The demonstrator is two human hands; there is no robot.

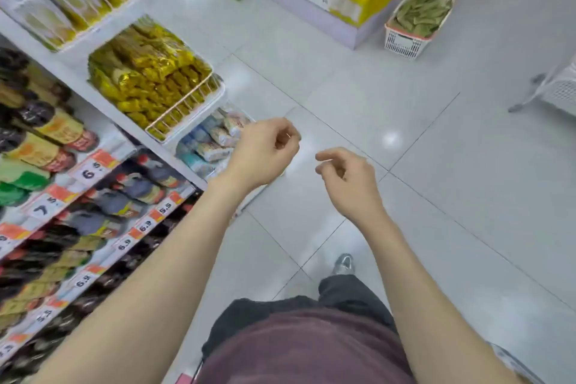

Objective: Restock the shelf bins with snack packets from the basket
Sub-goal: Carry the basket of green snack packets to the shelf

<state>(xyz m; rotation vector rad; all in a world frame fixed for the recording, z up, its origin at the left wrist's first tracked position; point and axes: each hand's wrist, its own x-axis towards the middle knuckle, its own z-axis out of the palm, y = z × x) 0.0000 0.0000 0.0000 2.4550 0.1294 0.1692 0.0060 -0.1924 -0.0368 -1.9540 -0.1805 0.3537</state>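
Way off past the right hand [349, 178], the basket [402, 40] is sitting on the floor [452, 181], with green snack packets [424, 14] piling up inside. Both hands are hanging out front, fingers loosely curled, holding nothing. The left hand [265, 153] is hovering right beside the low bin's pale packets [212, 142], and the gold packets [146, 72] are filling the bin [187, 109] just beyond.

Bright, even overhead light; glare spot on the floor tiles [391, 138]; soft blur, edges bowed.
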